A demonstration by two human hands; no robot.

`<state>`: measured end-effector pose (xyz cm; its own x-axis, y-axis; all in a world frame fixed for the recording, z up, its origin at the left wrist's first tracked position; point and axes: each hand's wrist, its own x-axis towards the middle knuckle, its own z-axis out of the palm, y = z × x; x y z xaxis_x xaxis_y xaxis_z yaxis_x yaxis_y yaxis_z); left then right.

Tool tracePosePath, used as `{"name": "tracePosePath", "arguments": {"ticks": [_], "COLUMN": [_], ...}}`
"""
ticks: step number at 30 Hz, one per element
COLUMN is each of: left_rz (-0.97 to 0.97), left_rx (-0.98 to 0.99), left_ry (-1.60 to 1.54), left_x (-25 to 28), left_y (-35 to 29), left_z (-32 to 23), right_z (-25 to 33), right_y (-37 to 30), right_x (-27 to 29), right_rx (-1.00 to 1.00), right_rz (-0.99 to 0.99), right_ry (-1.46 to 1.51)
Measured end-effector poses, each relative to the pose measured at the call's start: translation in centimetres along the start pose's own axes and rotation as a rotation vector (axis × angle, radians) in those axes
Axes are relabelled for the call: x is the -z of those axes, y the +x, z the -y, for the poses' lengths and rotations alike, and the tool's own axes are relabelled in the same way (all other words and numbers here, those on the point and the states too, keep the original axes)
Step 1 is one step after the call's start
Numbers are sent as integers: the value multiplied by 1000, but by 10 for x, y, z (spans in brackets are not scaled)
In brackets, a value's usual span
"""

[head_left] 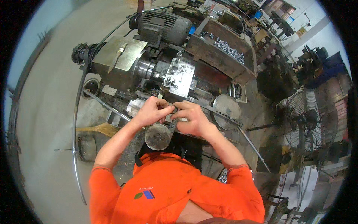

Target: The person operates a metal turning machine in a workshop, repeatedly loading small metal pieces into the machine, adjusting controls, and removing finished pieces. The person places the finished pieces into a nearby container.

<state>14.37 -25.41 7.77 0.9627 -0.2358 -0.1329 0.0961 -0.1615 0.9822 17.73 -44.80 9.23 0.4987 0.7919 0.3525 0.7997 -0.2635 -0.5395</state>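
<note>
My left hand [151, 112] and my right hand [193, 118] meet in front of the lathe, their fingertips pinched together. Between them is a small dark piece [175, 109], mostly covered by the fingers, so its kind does not show. Just beyond the hands sits the lathe's bright metal tool block [181, 80], with bolts on top. To its left is the shiny round spindle [145, 70]. A round grey metal disc [157, 136] lies below my left hand, near my body. Beside my right hand runs a flat bar with a row of holes [218, 111].
A rusty metal box [209, 50] at the back right holds many small shiny metal parts [229, 51]. A ribbed motor [164, 29] stands at the back. A straw brush [106, 129] lies left of my forearm. A larger disc [227, 106] and a caged fan [307, 118] are to the right.
</note>
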Motion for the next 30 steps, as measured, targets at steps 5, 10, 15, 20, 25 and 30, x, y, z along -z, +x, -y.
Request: {"name": "tracePosePath", "arguments": {"ticks": [5, 10, 15, 20, 25, 30], "left_rz": [70, -406, -693, -698, -930, -855], "left_rx": [-36, 76, 487, 603, 621, 709], "left_ry": [297, 741, 1352, 929, 853, 1074], "left_x": [49, 126, 192, 182, 184, 202], "left_y": [-22, -97, -200, -243, -225, -218], "left_z": [-6, -1, 59, 109, 135, 149], "right_z": [-6, -59, -91, -111, -97, -90], "right_y": [56, 124, 149, 147, 158, 161], "right_x": [5, -9, -37, -47, -49, -46], "right_rx": [-5, -239, -371, -337, -322, -384], "right_rz": [158, 194, 184, 189, 223, 260], "right_ry": [-66, -452, -432, -235, -209, -171]}}
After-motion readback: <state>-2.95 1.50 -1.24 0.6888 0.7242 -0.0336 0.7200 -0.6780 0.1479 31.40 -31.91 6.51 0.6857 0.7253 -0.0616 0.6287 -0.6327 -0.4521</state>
